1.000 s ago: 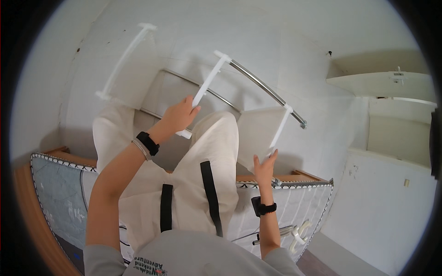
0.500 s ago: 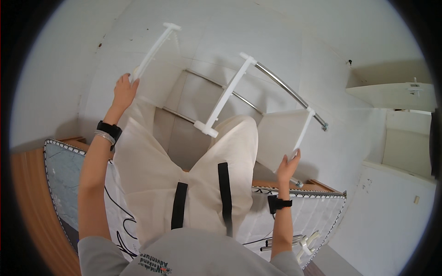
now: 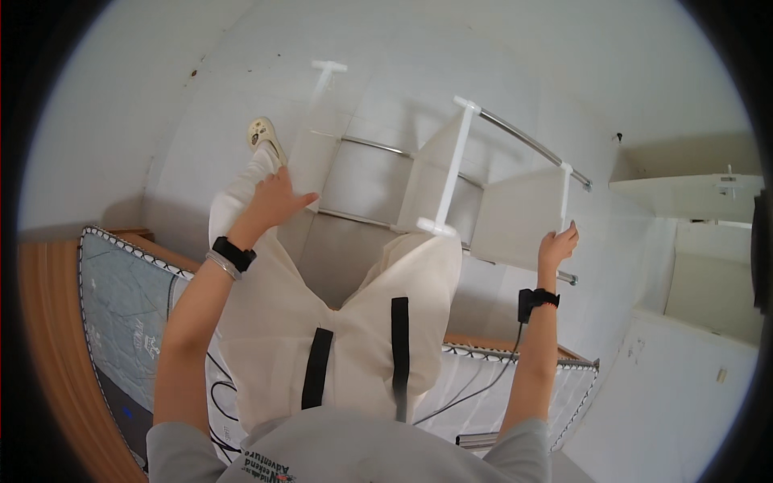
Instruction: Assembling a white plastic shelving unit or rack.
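A shelf rack with white panels and silvery tubes lies on its side on the floor in front of my legs. Its left panel point(image 3: 312, 153) stands beside my left leg, the middle panel point(image 3: 431, 173) by my right knee, and the right panel point(image 3: 515, 211) farther right. My left hand point(image 3: 276, 200) is open by the near end of the left panel, thumb stretched out to the side. At the right panel's near edge, my right hand point(image 3: 557, 245) has its fingers curled on the white rim. A metal tube point(image 3: 527, 145) runs along the far side between the middle and right panels.
I sit on the edge of a bed with a quilted mattress point(image 3: 121, 282) and a wooden frame point(image 3: 48, 322). A black cable point(image 3: 483, 394) hangs from my right wristband. White cabinets point(image 3: 684, 346) stand at the right. My left foot wears a cream clog point(image 3: 264, 135).
The rack has shifted to the right, its left panel now more upright. My left hand has let go of that panel's edge and moved right. My right hand has moved right and forward with the right panel.
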`<action>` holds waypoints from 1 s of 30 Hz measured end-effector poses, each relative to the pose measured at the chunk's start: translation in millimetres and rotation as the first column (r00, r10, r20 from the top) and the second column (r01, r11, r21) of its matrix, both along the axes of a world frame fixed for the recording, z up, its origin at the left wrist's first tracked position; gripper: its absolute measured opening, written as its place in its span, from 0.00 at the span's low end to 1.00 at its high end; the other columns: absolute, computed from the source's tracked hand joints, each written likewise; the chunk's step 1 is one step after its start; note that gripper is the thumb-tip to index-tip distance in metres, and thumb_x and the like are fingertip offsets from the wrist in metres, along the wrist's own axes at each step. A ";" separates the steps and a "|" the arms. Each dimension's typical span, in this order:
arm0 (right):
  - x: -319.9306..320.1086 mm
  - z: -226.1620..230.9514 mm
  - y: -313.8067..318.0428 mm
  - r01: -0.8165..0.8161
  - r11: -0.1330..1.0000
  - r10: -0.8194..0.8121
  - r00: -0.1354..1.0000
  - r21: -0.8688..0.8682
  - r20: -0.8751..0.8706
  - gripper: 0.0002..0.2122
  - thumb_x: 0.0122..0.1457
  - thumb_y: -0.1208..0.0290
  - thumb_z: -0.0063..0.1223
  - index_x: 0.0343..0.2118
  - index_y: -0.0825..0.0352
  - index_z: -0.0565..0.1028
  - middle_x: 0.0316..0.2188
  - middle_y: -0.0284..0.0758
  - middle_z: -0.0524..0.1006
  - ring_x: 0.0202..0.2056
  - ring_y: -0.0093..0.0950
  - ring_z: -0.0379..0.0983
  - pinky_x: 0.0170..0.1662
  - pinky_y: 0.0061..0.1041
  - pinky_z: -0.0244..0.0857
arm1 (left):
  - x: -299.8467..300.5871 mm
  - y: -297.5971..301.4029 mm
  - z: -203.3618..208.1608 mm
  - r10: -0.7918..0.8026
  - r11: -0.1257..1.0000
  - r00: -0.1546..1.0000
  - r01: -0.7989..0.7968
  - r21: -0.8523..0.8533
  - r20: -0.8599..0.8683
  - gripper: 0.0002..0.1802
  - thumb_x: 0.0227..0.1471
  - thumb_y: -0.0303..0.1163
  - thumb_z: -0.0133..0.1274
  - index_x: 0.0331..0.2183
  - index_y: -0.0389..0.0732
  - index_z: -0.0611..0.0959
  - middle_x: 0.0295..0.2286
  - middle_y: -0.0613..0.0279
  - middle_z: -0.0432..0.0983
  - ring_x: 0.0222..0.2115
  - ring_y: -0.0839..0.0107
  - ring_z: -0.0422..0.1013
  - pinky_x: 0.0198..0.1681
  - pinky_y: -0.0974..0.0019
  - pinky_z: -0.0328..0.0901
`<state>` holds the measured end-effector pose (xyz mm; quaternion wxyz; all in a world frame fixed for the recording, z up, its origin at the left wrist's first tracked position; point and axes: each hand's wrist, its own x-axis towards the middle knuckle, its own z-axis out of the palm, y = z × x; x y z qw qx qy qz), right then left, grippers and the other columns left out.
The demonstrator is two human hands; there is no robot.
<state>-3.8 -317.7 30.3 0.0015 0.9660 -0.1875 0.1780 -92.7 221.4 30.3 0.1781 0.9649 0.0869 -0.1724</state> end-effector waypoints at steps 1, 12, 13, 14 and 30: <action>8.3 1.1 11.2 -0.173 0.977 0.166 0.984 0.124 0.069 0.24 0.48 0.77 0.50 0.50 0.71 0.59 0.44 0.47 0.66 0.46 0.43 0.63 0.47 0.35 0.58 | 6.3 -1.3 -1.4 0.007 1.000 0.999 -0.007 -0.018 -0.039 0.43 0.46 0.60 0.45 0.46 0.27 0.61 0.37 0.34 0.68 0.39 0.42 0.66 0.42 0.50 0.60; 5.1 -16.2 253.1 -0.247 0.845 0.347 0.928 0.475 -0.135 0.32 0.50 0.68 0.51 0.53 0.76 0.49 0.46 0.51 0.62 0.45 0.46 0.64 0.42 0.38 0.64 | 44.7 -20.6 -37.5 0.318 0.945 0.847 -0.319 -0.070 0.426 0.21 0.52 0.42 0.43 0.38 0.32 0.63 0.32 0.41 0.70 0.31 0.47 0.70 0.31 0.50 0.65; 1.4 -13.9 253.9 -0.207 0.877 0.309 0.934 0.434 -0.179 0.32 0.51 0.68 0.50 0.54 0.74 0.48 0.46 0.51 0.62 0.44 0.48 0.65 0.40 0.40 0.65 | 41.1 -20.9 -31.3 0.333 0.940 0.851 -0.332 -0.076 0.405 0.19 0.53 0.41 0.42 0.37 0.33 0.64 0.31 0.42 0.70 0.29 0.47 0.70 0.30 0.50 0.66; 0.1 -17.7 250.4 -0.200 0.879 0.305 0.933 0.432 -0.188 0.32 0.51 0.68 0.50 0.54 0.74 0.48 0.46 0.51 0.62 0.44 0.48 0.65 0.40 0.40 0.65 | 39.9 -16.7 -28.5 0.332 0.941 0.856 -0.330 -0.077 0.396 0.19 0.53 0.41 0.42 0.37 0.33 0.64 0.31 0.42 0.70 0.29 0.47 0.70 0.30 0.50 0.66; -0.2 -12.1 224.7 -0.287 0.916 0.333 0.934 0.280 -0.131 0.19 0.53 0.66 0.47 0.45 0.66 0.59 0.28 0.51 0.74 0.31 0.50 0.70 0.32 0.44 0.64 | 11.6 119.4 -41.5 0.316 0.948 0.887 -0.312 -0.066 0.337 0.26 0.48 0.51 0.47 0.37 0.37 0.66 0.26 0.42 0.73 0.28 0.43 0.69 0.28 0.49 0.63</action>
